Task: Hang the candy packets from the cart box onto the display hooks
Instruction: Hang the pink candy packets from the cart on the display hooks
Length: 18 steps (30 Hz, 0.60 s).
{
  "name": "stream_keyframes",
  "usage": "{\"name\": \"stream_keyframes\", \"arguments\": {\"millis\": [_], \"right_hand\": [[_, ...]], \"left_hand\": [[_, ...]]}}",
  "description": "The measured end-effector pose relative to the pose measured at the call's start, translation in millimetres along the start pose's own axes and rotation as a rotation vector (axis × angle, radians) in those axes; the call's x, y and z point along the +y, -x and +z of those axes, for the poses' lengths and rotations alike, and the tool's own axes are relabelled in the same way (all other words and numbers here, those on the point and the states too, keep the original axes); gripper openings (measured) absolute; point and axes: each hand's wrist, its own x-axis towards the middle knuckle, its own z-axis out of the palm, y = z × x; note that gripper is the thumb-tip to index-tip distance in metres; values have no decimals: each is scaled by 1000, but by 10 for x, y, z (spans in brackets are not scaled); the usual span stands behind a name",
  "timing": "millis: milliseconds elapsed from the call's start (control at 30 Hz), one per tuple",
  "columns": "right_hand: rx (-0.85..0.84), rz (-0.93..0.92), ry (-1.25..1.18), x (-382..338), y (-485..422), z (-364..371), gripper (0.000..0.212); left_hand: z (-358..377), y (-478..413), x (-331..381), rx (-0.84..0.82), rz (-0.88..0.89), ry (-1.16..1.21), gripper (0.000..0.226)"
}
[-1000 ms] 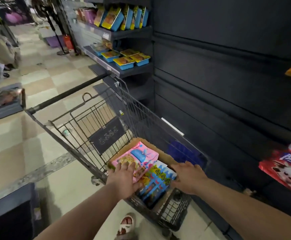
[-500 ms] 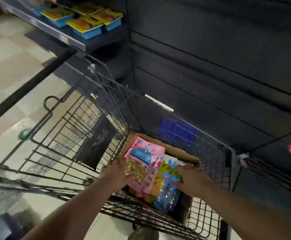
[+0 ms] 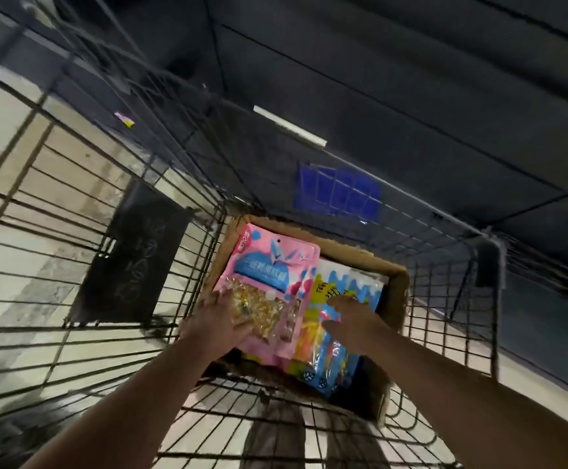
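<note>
A brown cardboard box stands in the front end of a black wire cart. Candy packets stand upright in it. My left hand grips the lower left part of a pink packet with a clear window of gold-wrapped sweets. My right hand lies with its fingers spread on the blue and yellow packets beside the pink one. No display hooks are in view.
A dark panelled shelf wall rises right behind the cart, with a white label strip. A black sign plate hangs on the cart's left side. Pale tiled floor lies to the left.
The view has tipped down and closer over the box. Both hands have gone deeper into it, the left closing on the pink packet, the right sliding onto the blue and yellow packets.
</note>
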Motion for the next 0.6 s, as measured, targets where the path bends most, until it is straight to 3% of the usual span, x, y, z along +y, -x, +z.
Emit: {"name": "stream_keyframes", "arguments": {"millis": [300, 600], "right_hand": [[59, 129, -329, 95, -698, 306, 49], [208, 178, -718, 17, -1200, 566, 16]], "left_hand": [[288, -623, 27, 65, 24, 88, 88], [403, -929, 45, 129, -42, 339, 95]]}}
